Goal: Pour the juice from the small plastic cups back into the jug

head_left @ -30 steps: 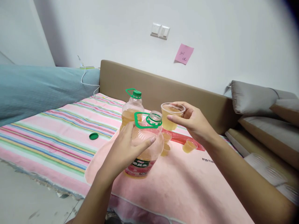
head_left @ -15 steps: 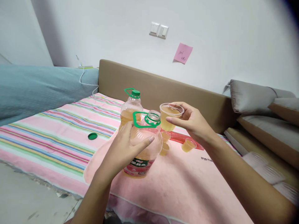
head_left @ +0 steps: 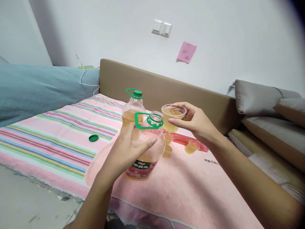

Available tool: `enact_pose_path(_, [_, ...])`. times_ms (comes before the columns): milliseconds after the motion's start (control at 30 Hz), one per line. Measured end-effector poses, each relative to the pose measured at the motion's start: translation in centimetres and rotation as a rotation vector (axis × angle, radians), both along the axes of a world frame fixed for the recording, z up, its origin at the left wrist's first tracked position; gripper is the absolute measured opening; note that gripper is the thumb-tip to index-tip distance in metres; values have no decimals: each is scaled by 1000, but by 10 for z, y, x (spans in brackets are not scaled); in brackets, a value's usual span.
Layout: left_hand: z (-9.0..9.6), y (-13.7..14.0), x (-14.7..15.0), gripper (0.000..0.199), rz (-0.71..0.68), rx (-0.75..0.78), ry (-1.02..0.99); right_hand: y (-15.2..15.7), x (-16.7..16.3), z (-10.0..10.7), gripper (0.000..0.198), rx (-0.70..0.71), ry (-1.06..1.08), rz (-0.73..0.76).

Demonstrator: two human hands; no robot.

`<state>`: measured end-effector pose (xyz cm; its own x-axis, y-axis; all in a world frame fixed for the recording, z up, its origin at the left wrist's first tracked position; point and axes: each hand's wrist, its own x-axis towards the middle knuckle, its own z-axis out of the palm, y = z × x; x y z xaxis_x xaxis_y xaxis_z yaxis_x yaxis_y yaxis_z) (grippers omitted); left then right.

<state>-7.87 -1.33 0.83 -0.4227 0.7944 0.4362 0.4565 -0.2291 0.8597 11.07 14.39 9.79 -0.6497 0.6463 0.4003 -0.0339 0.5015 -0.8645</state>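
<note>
My left hand (head_left: 130, 148) is wrapped round the upper body of a large clear juice bottle (head_left: 160, 149), thumb in front. The bottle is uncapped, with a green ring handle at its neck, and its amber liquid is low. Between the thumb and fingers of my right hand (head_left: 193, 119), a clear plastic cup (head_left: 172, 122) of pale yellow liquid is held in the air beside the bottle's mouth. Behind stands a second juice bottle (head_left: 133, 109) with its green cap on. A loose green cap (head_left: 93, 138) lies on the striped sheet to the left.
Several small cups of yellow liquid, one a small cup (head_left: 192, 147), stand on the pink mat (head_left: 190, 190) near a red packet (head_left: 181, 139). Clear containers (head_left: 274, 171) and stacked cushions (head_left: 271, 127) are at the right. A brown headboard (head_left: 166, 87) runs along the back.
Both hands keep their hold on the bottle and the cup. The whole view has shifted slightly; otherwise little differs.
</note>
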Motion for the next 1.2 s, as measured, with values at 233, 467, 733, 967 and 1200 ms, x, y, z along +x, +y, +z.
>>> enact_pose_path(233, [-1,0,-1,61,-20,29,14,2,4,7,57,46,-67,9])
enact_pose_path(467, [0,-2,0,59,-28,-8,-10,2,7,14,54,116,-117,7])
enact_pose_path(733, [3,-3,1,62,-18,-9,-1,-3,4,27,49,177,-164,-41])
enact_pose_path(967, [3,-3,-1,54,-28,-30,-22,-7,2,34,50,193,-204,-47])
enact_pose_path(1200, [2,-2,0,57,-19,-25,-26,-7,2,39,53,254,-239,-75])
